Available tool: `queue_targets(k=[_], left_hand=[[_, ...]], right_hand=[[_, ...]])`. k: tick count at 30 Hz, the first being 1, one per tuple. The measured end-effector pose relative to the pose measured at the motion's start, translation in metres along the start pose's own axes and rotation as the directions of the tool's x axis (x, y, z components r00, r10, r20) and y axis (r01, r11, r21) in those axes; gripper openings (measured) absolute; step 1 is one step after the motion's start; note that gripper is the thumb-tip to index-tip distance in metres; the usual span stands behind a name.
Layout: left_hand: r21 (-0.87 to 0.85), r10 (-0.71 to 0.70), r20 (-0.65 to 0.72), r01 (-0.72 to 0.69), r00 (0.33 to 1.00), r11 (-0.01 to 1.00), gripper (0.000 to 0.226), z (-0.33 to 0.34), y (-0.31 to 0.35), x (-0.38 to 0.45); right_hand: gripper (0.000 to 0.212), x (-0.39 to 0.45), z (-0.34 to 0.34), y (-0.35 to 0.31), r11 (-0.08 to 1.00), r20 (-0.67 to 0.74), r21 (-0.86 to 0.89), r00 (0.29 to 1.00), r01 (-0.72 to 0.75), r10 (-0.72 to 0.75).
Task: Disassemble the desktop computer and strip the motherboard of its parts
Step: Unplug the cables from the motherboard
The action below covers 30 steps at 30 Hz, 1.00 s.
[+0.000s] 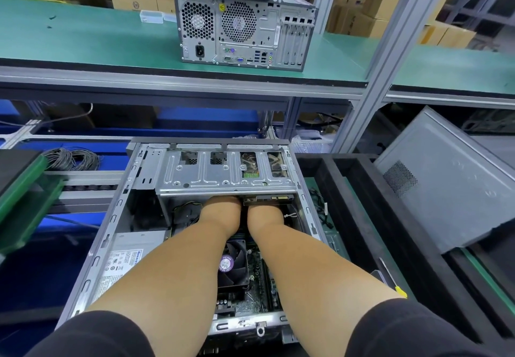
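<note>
A: Open desktop case lying centre, near; side panel already off, leaning right.

B: Fan, motherboard, drive cage still fitted.

A: Left hand, right hand reaching under cage; fingers hidden, grip impossible to tell.

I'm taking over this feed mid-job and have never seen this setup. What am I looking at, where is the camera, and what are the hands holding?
There is one picture, from a camera worn on the person's head, looking forward and down. No robot: two bare forearms reach into an open computer case lying on its side. Both the left hand and the right hand go under the metal drive cage, so their fingers and any grip are hidden. Between the arms sits the cooling fan on the motherboard. A second, closed computer stands on the green shelf above.
</note>
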<state>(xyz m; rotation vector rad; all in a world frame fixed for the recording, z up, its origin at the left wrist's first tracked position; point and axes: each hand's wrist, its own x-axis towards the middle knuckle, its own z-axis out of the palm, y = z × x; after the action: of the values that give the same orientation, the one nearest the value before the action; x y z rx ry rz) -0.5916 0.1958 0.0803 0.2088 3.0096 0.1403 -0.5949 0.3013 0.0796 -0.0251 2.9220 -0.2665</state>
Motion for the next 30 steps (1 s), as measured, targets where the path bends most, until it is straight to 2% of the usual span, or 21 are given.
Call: queue_targets(k=[11, 20, 25, 28, 30], left_hand=[[0.002, 0.007, -0.018, -0.007, 1.000, 1.000, 0.024, -0.001, 0.001, 0.000], [-0.016, 0.005, -0.009, -0.005, 1.000, 1.000, 0.025, -0.001, 0.002, -0.001], [-0.094, -0.114, -0.007, 0.113, 0.993, 0.989, 0.029, -0.010, -0.001, 0.000], [-0.110, -0.098, 0.038, 0.101, 0.994, 0.989, 0.030, -0.014, -0.002, -0.002], [-0.116, -0.073, 0.071, 0.081, 0.995, 0.990, 0.027, -0.014, -0.002, -0.005]], right_hand=[[0.031, -0.009, -0.002, 0.000, 0.987, -0.061, -0.133, 0.993, 0.091, -0.100], [0.027, -0.013, -0.004, 0.002, 0.950, 0.019, -0.251, 0.983, 0.184, -0.185], [0.026, -0.015, -0.005, 0.001, 0.960, 0.009, -0.222, 0.985, 0.169, -0.171], [0.028, -0.015, -0.005, -0.001, 0.979, -0.002, -0.165, 0.993, 0.117, -0.119], [0.028, -0.016, -0.004, -0.002, 0.988, 0.063, -0.130, 0.995, 0.085, -0.078]])
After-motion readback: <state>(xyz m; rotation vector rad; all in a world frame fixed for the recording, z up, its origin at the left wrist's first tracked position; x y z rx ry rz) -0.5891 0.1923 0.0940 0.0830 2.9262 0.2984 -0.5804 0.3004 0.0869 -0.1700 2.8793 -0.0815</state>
